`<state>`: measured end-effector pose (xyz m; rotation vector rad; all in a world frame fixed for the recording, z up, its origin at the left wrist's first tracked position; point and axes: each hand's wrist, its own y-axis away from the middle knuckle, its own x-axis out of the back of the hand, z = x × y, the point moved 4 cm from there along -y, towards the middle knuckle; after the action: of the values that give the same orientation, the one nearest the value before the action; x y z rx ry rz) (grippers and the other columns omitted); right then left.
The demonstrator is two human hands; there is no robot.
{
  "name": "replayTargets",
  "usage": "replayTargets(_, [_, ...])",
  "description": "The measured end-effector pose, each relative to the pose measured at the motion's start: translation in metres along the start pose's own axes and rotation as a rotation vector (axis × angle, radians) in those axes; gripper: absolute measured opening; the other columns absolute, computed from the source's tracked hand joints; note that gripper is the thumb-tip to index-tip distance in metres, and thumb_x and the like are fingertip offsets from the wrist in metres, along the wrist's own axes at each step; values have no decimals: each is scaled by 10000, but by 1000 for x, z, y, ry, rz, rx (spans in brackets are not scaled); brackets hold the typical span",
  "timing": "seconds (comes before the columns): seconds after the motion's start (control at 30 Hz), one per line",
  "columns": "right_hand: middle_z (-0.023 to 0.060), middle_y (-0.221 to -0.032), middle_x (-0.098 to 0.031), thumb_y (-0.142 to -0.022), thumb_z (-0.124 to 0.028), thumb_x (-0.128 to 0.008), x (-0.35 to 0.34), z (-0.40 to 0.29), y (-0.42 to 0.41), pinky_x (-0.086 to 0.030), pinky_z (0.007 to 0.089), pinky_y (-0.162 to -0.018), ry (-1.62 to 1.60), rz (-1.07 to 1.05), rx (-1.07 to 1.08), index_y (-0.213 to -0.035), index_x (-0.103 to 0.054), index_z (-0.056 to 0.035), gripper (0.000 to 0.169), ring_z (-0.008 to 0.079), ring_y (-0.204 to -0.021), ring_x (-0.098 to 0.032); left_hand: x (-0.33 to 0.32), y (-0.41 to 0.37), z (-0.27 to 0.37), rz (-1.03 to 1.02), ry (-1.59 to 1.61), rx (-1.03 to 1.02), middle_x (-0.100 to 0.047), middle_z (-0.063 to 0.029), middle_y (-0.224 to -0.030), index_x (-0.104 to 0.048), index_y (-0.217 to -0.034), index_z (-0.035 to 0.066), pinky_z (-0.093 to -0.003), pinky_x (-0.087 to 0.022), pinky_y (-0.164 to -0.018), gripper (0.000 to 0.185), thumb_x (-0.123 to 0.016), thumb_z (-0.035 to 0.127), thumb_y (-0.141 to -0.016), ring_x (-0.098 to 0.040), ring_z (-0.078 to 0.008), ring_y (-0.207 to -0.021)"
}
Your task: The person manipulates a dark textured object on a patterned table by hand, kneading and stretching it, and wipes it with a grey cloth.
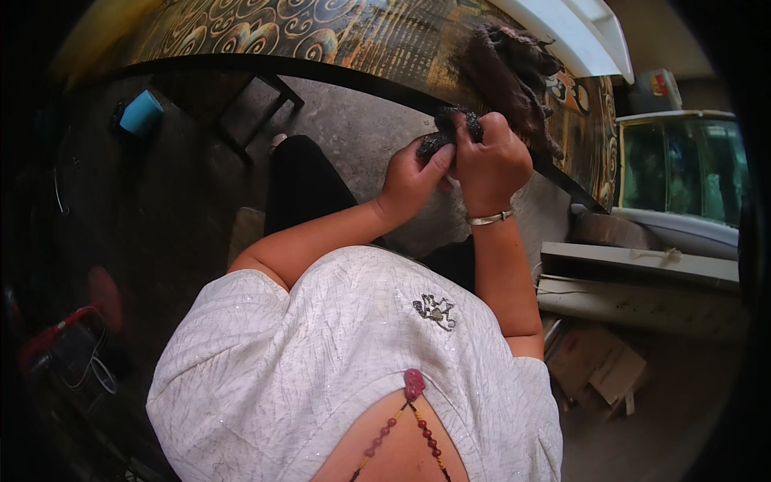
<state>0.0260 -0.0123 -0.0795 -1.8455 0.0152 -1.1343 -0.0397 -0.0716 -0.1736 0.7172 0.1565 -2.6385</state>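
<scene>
Both my hands are together just off the near edge of a patterned table. A dark, glossy, crinkled piece of material is pinched between them; I cannot tell exactly what it is. My left hand grips its lower left part, with the thumb on top. My right hand, with a metal bracelet at the wrist, grips its right part, and some fingers are hidden. A crumpled dark brown cloth lies on the table just beyond my right hand.
White trays or lids rest at the table's far right. A glass-sided tank stands to the right, above white boards and cardboard. A black-framed stool and a blue container are at left.
</scene>
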Motion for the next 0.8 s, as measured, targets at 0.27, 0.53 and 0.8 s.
replayTargets(0.27, [31,-527,-459,-591,-209,-726,8,-4,-12,-386,355,-477,66,-34,205,-584,-433,-123,306,236,-512,-501,-11,-2,0,-56,107,55,-604,-58,-796,-513,-940,-12,-242,-512,-539,265,-490,249,-905,-623,-133,-705])
replayTargets(0.53, [58,-535,-450,-620,-199,-680,-22,-50,-30,-392,351,-467,-98,-105,423,-580,-418,-107,281,253,-519,-503,10,0,5,214,108,-113,-572,-43,-645,-514,-805,37,-219,-420,-455,327,-416,324,-925,-543,-106,-514])
replayTargets(0.8, [49,-558,-482,-641,-235,-697,4,-13,-23,-400,366,-476,115,-141,284,-606,-455,-123,269,253,-531,-523,-6,-1,3,-30,96,100,-581,-23,-693,-525,-813,39,-213,-427,-464,277,-502,301,-898,-545,-86,-538])
